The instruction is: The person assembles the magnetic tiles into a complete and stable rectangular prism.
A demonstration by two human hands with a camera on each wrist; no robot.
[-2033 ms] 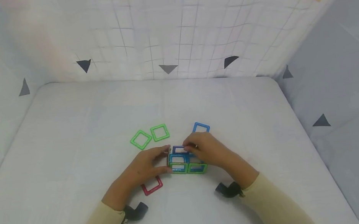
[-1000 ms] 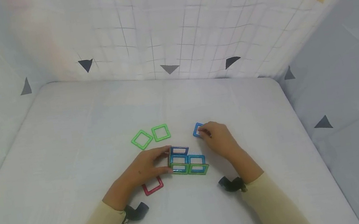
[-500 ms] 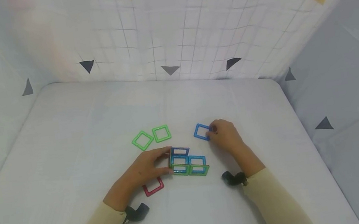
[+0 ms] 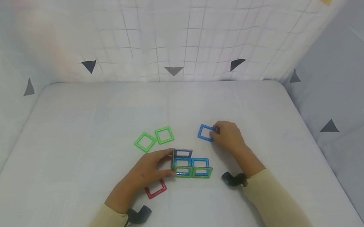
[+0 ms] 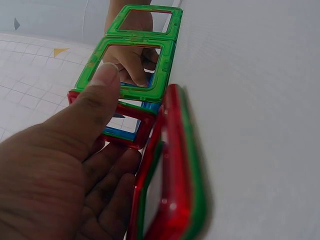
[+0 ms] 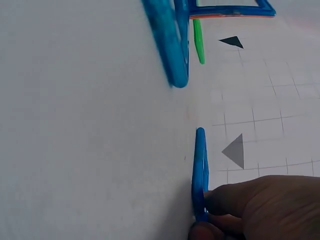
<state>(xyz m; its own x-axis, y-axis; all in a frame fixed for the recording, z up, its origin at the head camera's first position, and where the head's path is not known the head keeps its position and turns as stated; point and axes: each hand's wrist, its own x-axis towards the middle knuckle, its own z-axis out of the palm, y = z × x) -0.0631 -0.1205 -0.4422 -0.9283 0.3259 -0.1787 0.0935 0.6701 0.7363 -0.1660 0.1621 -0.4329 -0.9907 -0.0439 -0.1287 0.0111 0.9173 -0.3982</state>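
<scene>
Two risks: fold & mis-snap

L hand (image 4: pixel 145 170) grasps tile build (image 4: pixel 192 170) by its left end; R hand (image 4: pixel 229 136) pinches blue tile (image 4: pixel 200 130), abt flat on tabletop (image 4: pixel 198 221) behind-right of build; too hard a squeeze could fold build's upright walls; blue tile, if magnetic & tilted, might join askew.

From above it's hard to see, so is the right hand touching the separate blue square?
Touching: the right wrist view shows the right hand pinching the blue square at its edge.
</scene>
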